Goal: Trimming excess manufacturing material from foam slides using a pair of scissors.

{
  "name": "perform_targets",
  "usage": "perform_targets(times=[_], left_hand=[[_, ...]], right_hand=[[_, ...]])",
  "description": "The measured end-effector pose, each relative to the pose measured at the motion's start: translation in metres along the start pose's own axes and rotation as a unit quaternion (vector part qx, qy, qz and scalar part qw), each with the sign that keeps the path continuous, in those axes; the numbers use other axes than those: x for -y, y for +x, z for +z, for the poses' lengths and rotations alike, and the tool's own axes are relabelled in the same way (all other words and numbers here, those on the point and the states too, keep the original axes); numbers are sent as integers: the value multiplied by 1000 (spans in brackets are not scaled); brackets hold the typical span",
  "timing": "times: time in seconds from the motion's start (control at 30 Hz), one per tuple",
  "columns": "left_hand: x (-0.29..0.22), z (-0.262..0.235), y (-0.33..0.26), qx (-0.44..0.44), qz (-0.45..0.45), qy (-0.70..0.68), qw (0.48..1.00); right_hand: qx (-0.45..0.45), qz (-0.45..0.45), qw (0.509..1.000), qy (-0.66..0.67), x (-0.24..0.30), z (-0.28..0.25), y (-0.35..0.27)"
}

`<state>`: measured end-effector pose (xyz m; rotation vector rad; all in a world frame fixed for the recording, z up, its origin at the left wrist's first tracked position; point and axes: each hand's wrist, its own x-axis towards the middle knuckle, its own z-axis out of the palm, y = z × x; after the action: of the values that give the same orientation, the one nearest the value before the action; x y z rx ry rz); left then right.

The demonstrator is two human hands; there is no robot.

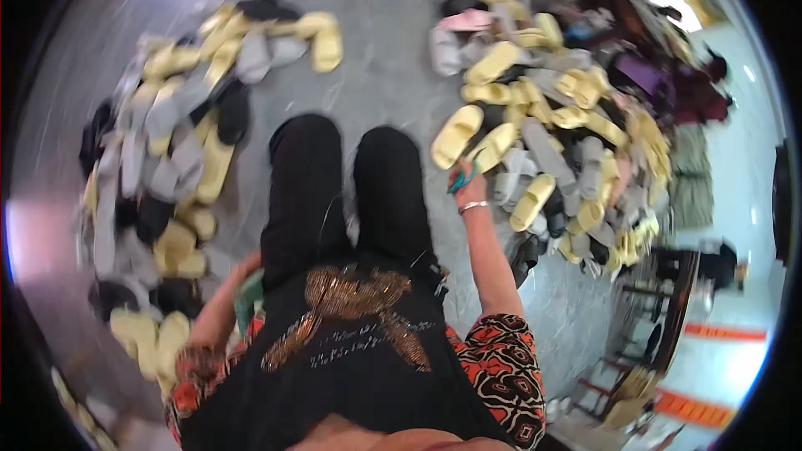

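My right hand (pixel 462 175) reaches forward to the near edge of the right-hand heap. A small teal thing (pixel 462 180), perhaps the handle of thread snips, sits in its bent fingers; blur hides its exact kind. Just beyond the fingertips lie a yellow slipper (pixel 456 138) and another yellow slipper (pixel 494 147); whether I touch either one cannot be made out. Down by my left thigh is my left hand (pixel 249 266), close to a green edge (pixel 248 301) that looks like part of a seat. Its fingers are mostly hidden.
A curved pile of yellow, grey and black slippers (pixel 171 108) covers the floor at left. The larger heap (pixel 543 146) at right runs back to dark and purple bags (pixel 643 75). A wooden table (pixel 681 309) with stools stands at lower right. Grey floor (pixel 376 42) separates the piles.
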<state>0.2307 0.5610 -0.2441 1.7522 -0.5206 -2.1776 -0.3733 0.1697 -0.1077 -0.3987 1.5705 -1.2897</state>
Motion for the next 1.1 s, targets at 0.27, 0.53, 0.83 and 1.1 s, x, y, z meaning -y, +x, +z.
perform_targets(times=[0.27, 0.53, 0.83, 1.1], left_hand=[[-218, 127, 169, 85, -130, -104, 982], [-124, 69, 202, 189, -221, -185, 939], [-199, 99, 165, 161, 270, -3, 949], [-17, 54, 178, 129, 27, -373, 918]], right_hand=[[79, -51, 996, -2, 38, 124, -24], [203, -234, 915, -256, 19, 207, -8], [276, -202, 748, -569, 10, 267, 20], [294, -102, 806, -504, -15, 316, 94]])
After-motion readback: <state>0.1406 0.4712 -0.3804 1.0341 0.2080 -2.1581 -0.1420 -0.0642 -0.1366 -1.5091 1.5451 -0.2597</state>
